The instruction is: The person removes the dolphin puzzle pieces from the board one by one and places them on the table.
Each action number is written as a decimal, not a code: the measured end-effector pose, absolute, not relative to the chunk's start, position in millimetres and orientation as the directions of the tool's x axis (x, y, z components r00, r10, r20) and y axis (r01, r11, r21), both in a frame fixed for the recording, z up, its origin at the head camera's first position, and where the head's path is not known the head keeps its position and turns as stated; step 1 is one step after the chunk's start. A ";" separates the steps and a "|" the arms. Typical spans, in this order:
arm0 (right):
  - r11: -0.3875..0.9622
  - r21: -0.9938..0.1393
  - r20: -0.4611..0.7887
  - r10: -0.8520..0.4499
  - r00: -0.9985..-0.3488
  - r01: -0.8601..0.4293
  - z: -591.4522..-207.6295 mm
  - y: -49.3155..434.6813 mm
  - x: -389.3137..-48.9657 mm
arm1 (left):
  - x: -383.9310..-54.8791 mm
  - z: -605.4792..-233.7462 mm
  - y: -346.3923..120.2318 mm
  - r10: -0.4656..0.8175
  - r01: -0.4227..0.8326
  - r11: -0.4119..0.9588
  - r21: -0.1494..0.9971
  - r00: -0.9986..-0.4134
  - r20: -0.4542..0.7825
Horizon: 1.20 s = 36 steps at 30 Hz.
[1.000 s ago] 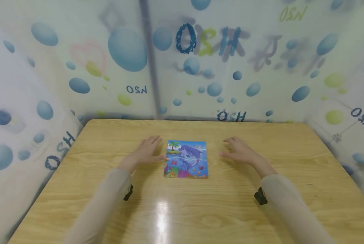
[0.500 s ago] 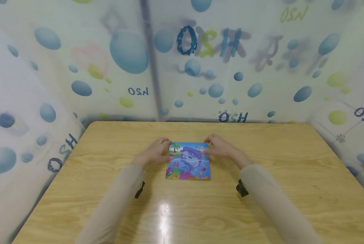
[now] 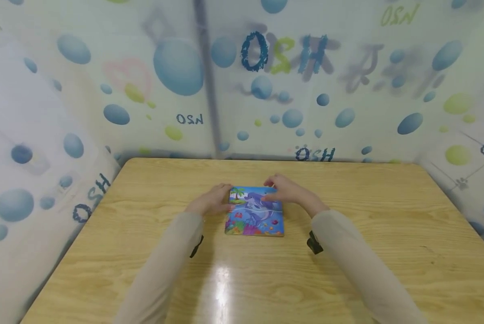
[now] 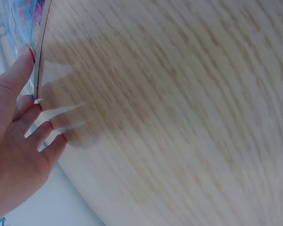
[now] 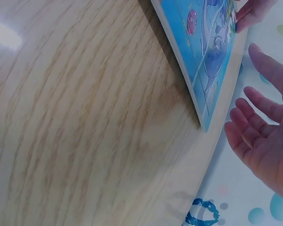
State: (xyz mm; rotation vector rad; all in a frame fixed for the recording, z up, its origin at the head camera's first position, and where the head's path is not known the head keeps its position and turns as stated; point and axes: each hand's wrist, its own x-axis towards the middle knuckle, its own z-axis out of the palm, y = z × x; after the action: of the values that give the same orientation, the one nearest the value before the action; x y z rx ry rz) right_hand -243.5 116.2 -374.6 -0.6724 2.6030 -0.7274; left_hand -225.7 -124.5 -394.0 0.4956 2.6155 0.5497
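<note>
A square dolphin puzzle (image 3: 255,216) in a thin tray-like board lies flat in the middle of the wooden table (image 3: 246,279). My left hand (image 3: 214,199) is at its left edge; in the left wrist view the thumb (image 4: 20,70) lies on the picture and the forefinger is at the board's rim, the other fingertips touching the tabletop. Above the upper right part of the puzzle, my right hand (image 3: 288,191) hovers with fingers loosely bent. The right wrist view shows a gap between that hand (image 5: 269,136) and the board (image 5: 198,61).
Patterned curtains (image 3: 233,90) with blue and green bubbles stand behind the table and at both sides. A bright light reflection (image 3: 222,288) shows on the tabletop near the front. Each forearm wears a long light sleeve, with a dark wrist device (image 3: 314,243) below it.
Both hands have moved inward to the puzzle. The left has come to its left edge, and the right has moved left over its upper right part. The puzzle stays on the table.
</note>
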 end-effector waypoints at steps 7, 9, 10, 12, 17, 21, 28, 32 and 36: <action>0.744 -0.564 -0.204 -0.545 -0.813 -0.358 -379.5 103.5 -255.0 | -228.9 -392.2 -125.8 0.396 0.227 0.866 0.446 -0.856 -0.334; 0.748 -0.566 -0.218 -0.542 -0.812 -0.347 -379.3 97.8 -256.7 | -229.6 -391.5 -125.7 0.388 0.215 0.866 0.452 -0.859 -0.334; 0.748 -0.568 -0.224 -0.541 -0.811 -0.342 -379.4 94.4 -257.6 | -229.7 -391.2 -125.9 0.382 0.206 0.868 0.453 -0.859 -0.341; 0.753 -0.564 -0.233 -0.538 -0.810 -0.338 -380.5 87.3 -258.9 | -230.0 -391.1 -126.3 0.370 0.187 0.870 0.457 -0.860 -0.352; 0.744 -0.560 -0.230 -0.562 -0.795 -0.364 -384.0 70.3 -262.2 | -230.0 -393.7 -128.5 0.359 0.169 0.871 0.461 -0.860 -0.363; 0.741 -0.562 -0.215 -0.561 -0.800 -0.369 -386.4 61.3 -264.2 | -229.8 -395.3 -129.2 0.372 0.194 0.871 0.451 -0.861 -0.347; 0.776 -0.555 -0.247 -0.499 -0.830 -0.301 -391.1 51.4 -265.0 | -226.8 -396.6 -127.2 0.385 0.206 0.860 0.468 -0.864 -0.326; 0.819 -0.472 -0.275 -0.489 -0.828 -0.327 -391.9 47.5 -264.2 | -226.0 -397.6 -125.8 0.396 0.226 0.860 0.458 -0.861 -0.318; 0.845 -0.404 -0.296 -0.484 -0.824 -0.351 -390.1 42.9 -262.4 | -225.6 -397.2 -126.3 0.391 0.229 0.863 0.450 -0.867 -0.310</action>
State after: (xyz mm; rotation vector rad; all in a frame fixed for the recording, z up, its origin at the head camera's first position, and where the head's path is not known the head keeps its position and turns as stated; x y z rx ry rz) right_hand -262.4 42.9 -390.1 -0.6216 2.6315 -0.4705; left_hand -225.6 -126.3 -397.2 0.4589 2.6408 0.5692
